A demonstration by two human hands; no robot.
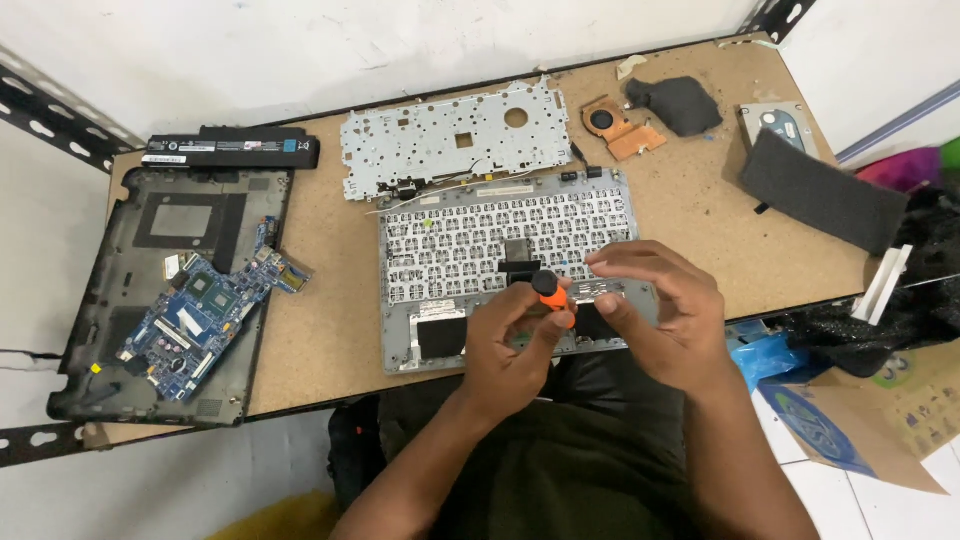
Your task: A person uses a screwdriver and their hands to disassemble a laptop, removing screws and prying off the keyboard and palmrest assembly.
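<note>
Hands work nearest: left hand [515, 335] grips an orange-handled screwdriver [552, 292] upright over the keyboard frame [470, 250] for downward pressure, right hand [655, 310] (fingers loosely curled, holding nothing visible) steadies beside it, while removed motherboard [205, 315] and battery [235, 150] sit aside on the surface [330, 300].

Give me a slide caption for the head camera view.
Both hands hold an orange-handled screwdriver over a laptop palmrest frame.

Palmrest frame [470, 240] at table [320, 330] centre | metal plate [450, 135] behind it | base shell [160, 300] left, holding circuit board [200, 315] | battery [232, 150] behind shell | fan [620, 125] right-rear
</note>
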